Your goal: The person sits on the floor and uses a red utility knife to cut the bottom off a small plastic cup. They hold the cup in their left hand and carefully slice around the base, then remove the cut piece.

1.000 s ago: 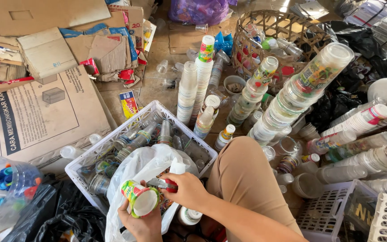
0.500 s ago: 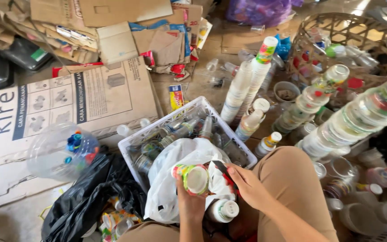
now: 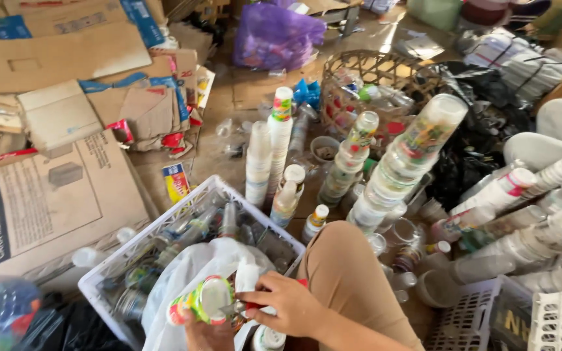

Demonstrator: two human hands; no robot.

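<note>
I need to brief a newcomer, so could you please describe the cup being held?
Start at the white plastic crate in the foreground. Just in front of it, the left hand holds a plastic cup on its side, the only one with a green-and-yellow printed wrap here.

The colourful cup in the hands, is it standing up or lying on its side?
On its side. The cup is held sideways, its round end turned toward the camera, above the white bag.

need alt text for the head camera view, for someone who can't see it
Two hands work on a colourful printed plastic cup: the left hand holds it from below, the right hand pinches at its rim. Behind them are a white plastic crate and tall stacks of clear plastic cups.
</note>
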